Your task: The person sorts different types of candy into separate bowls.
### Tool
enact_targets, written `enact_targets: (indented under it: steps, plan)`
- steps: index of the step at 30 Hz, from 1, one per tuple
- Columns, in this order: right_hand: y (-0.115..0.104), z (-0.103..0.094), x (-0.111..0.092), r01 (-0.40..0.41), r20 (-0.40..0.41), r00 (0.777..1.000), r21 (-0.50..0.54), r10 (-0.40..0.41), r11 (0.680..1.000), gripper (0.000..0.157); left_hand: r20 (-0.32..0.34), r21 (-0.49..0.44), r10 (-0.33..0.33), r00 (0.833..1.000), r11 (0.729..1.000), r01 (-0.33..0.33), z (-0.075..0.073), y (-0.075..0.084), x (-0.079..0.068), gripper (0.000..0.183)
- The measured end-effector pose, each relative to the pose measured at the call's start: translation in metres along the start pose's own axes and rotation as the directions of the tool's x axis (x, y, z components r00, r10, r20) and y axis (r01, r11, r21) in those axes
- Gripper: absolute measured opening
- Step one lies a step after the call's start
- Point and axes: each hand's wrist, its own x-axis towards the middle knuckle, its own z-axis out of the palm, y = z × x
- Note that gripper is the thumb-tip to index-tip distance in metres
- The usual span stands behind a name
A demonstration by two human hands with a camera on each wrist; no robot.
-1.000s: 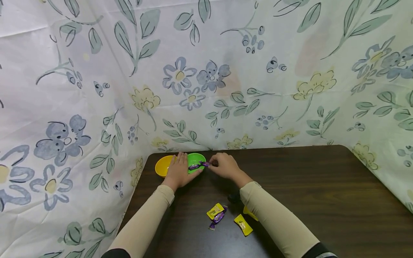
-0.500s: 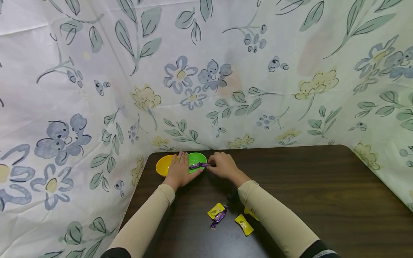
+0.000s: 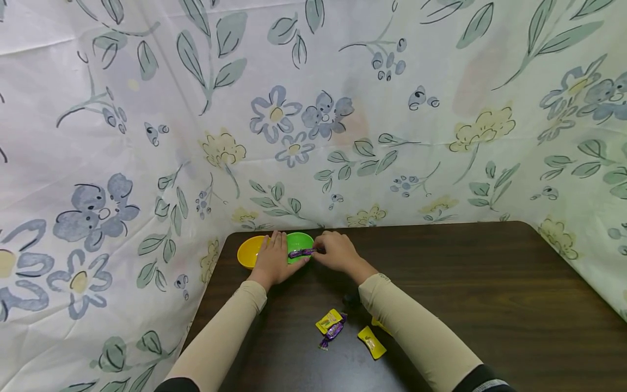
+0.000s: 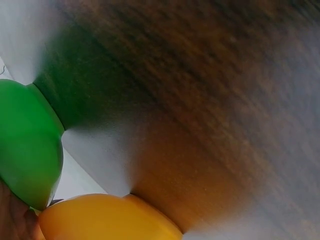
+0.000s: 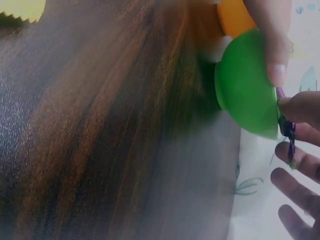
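Observation:
A yellow-orange bowl [image 3: 247, 252] and a green bowl [image 3: 300, 240] stand side by side at the table's far left corner. My left hand [image 3: 274, 258] rests across them with straight fingers, its thumb along the near side of the green bowl. At the green bowl's right rim, my right hand [image 3: 338, 252] pinches one end of a purple-wrapped candy [image 3: 300, 253], which lies across the bowl's opening. In the right wrist view the purple wrapper [image 5: 287, 126] shows between thumb and fingers at the rim. The left wrist view has mostly the bowls' outer sides.
Nearer on the dark wooden table [image 3: 450, 283] lie a yellow-wrapped candy [image 3: 329, 321] touching a purple candy [image 3: 333, 333], and another yellow candy [image 3: 372, 343]. My right sleeve partly hides a further yellow piece [image 3: 379, 325] and a small dark object [image 3: 350, 299]. Flowered cloth hangs behind.
My right hand has moved slightly left towards the green bowl, and less of the purple candy shows beyond its fingers. The left hand stays on the bowls.

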Motion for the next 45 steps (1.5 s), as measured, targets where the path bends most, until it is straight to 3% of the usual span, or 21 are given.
enact_targets:
  steps: [4, 12, 27, 37, 45]
  plan:
    - [0.000, 0.000, 0.000, 0.007, 0.004, 1.000, 0.007, -0.007, 1.000, 0.023, -0.001, -0.005, 0.000, 1.000, 1.000, 0.000, 0.001, 0.000, 0.000, 0.114]
    - [0.004, -0.002, -0.003, -0.019, 0.023, 1.000, 0.029, 0.018, 0.999, 0.050, -0.015, -0.022, -0.006, 1.000, 1.000, 0.006, 0.003, 0.000, 0.002, 0.114]
    - [0.014, -0.011, -0.028, 0.028, 0.019, 0.999, 0.051, -0.029, 0.998, 0.035, 0.011, -0.032, -0.022, 1.000, 0.999, 0.022, 0.000, 0.002, 0.001, 0.118]
    - [0.010, -0.016, -0.039, 0.074, 0.027, 0.997, 0.072, -0.076, 0.995, 0.040, 0.009, -0.025, -0.028, 1.000, 0.999, 0.028, 0.002, 0.000, 0.001, 0.117]
    - [-0.002, -0.026, -0.054, 0.101, 0.083, 0.990, 0.158, -0.115, 0.982, 0.041, 0.009, -0.023, -0.026, 1.000, 0.999, 0.026, 0.001, 0.002, -0.001, 0.116]
